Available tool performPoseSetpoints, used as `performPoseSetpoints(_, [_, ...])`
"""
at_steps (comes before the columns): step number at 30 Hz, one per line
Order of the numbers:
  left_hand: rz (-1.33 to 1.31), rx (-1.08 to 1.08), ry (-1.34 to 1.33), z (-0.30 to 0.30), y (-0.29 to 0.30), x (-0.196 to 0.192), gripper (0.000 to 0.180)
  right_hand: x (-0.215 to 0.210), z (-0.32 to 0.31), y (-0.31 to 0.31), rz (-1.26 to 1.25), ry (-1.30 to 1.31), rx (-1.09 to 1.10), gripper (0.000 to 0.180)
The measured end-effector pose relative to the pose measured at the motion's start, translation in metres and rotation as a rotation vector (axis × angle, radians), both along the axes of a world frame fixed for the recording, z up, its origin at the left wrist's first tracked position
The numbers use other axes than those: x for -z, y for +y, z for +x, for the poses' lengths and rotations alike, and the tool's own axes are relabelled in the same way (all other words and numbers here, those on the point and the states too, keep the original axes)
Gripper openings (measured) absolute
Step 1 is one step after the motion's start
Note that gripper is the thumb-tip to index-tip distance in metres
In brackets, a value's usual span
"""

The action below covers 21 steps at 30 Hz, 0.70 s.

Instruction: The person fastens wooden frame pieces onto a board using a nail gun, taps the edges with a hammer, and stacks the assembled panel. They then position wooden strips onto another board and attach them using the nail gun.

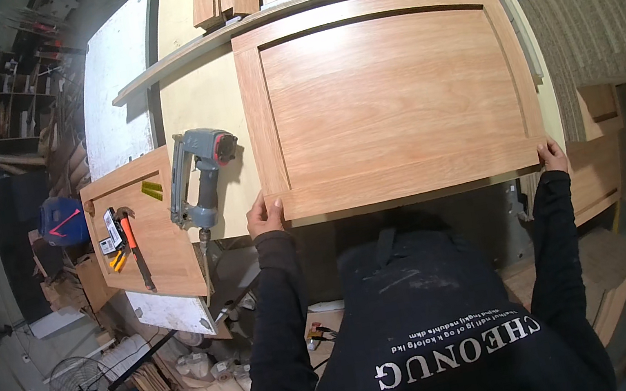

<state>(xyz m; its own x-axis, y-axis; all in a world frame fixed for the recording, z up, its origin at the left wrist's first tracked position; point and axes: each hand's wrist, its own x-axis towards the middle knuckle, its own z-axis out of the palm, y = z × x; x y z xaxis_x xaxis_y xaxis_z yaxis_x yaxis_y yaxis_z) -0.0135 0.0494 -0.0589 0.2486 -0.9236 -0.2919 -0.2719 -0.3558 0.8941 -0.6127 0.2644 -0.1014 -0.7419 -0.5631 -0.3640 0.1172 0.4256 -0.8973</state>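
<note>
Both hands, left hand (263,214) and right hand (551,155), pinch the light wooden framed cabinet door panel's (391,95) near corners at mid-frame; level, even pressure should keep it square.

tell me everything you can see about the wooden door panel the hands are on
The cabinet door panel is light reddish wood with a raised frame around a recessed flat centre. It lies flat on the workbench, its near edge at the bench's front. The left hand and right hand grip its two near corners.

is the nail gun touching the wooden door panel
Apart. The head view shows a strip of bare workbench between the nail gun and the door panel.
</note>
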Motion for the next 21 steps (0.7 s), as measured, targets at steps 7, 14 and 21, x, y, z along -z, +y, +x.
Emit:
performPoseSetpoints(7, [-0.056,0.063,-0.079,0.004,0.003,0.007,0.046,-0.010,0.007,-0.003,-0.026,-0.002,0.063,0.040])
performPoseSetpoints(14, [-0.024,0.071,-0.164,-0.004,0.006,-0.003,0.048,-0.016,0.009,-0.003,-0.014,-0.026,0.106,0.039])
performPoseSetpoints(21, [-0.026,0.076,-0.261,-0.009,0.009,-0.012,0.050,-0.008,-0.015,0.010,0.114,-0.058,0.044,0.043])
